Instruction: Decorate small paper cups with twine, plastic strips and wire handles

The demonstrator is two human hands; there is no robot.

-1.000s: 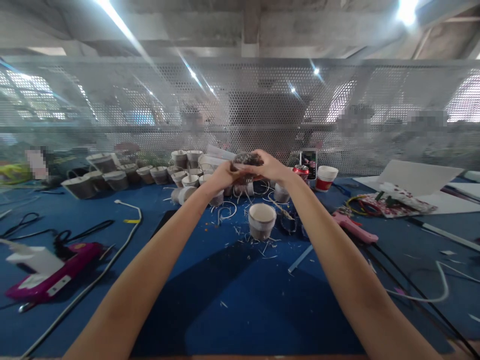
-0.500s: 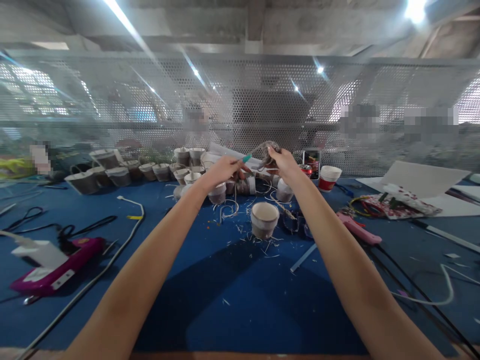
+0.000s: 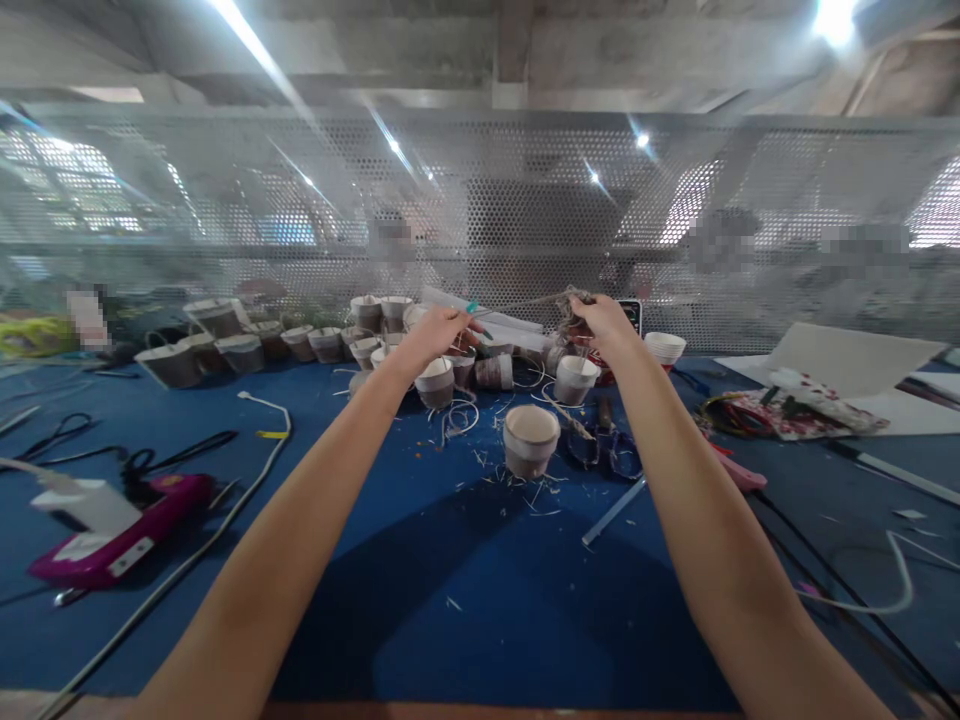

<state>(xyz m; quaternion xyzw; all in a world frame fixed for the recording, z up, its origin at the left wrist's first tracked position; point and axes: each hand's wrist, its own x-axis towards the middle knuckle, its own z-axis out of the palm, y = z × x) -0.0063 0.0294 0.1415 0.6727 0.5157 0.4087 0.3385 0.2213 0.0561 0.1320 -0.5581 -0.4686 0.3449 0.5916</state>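
Raised over the far part of the table, my right hand (image 3: 602,320) is closed around a tangled bundle of grey-brown twine (image 3: 576,303). A strand runs from the bundle leftward to my left hand (image 3: 442,330), whose fingers pinch it. Teal tips show at the fingers of that hand. Below and between the arms, a small white-and-grey cup (image 3: 529,440) stands upright among fibre scraps. Another such cup (image 3: 576,380) stands under my right hand, and a further cup (image 3: 435,384) is below my left hand.
Several small pots with handles (image 3: 238,350) line the back left. At left lie a magenta power strip (image 3: 124,535) and a white cable (image 3: 262,490). Near my right forearm are glasses (image 3: 604,452), a flat strip (image 3: 613,512) and a pink tool (image 3: 742,474). A perforated metal screen (image 3: 517,215) stands behind.
My right hand has moved right with the twine bundle, and my left hand slightly left. The strand between them is longer and straighter.
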